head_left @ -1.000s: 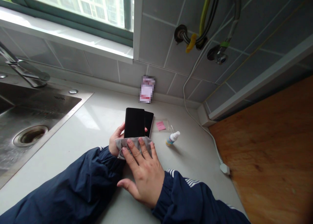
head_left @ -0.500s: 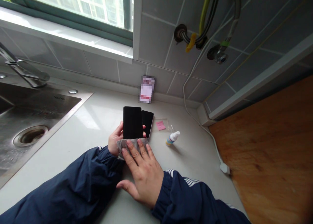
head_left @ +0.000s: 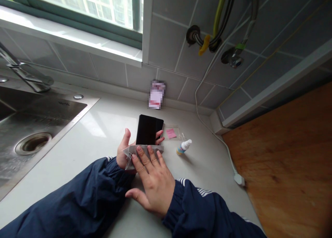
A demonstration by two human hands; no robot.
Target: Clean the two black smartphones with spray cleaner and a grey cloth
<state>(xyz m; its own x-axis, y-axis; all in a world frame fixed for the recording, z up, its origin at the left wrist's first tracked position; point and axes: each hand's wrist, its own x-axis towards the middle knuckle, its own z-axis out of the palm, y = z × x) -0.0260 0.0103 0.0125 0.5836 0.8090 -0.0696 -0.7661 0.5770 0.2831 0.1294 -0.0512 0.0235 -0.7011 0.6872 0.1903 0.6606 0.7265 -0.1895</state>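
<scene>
The person's left hand (head_left: 123,152) cups a glossy black phone (head_left: 146,130) from below, with the screen facing up and the top end tilted away. Its fingers are curled under and behind the phone, and their tips (head_left: 159,134) show at the right edge, while the thumb stands up just left of the phone, apart from it. The right hand (head_left: 153,186) lies over the near end of the phone, its fingers spread and pressing a grey microfibre cloth (head_left: 137,154) against it. A fold of the cloth hangs down between the two hands. Just behind the phone, a second dark slab (head_left: 160,124) shows along the far right edge; what it is cannot be told.

The hands are over a pale stone bench (head_left: 109,127). To the right of the phone lie a clear plastic sleeve (head_left: 173,132) with a pink tab (head_left: 171,133) and, nearer, a small dropper bottle (head_left: 183,147) with a white cap. A blurred packet (head_left: 156,94) leans against the tiled wall at the far edge. To the left is a steel sink (head_left: 38,117) with its drain (head_left: 33,143), and a chrome tap (head_left: 28,73) rises beyond it. A white cable (head_left: 207,120) runs along the bench's right side to a plug (head_left: 239,179).
</scene>
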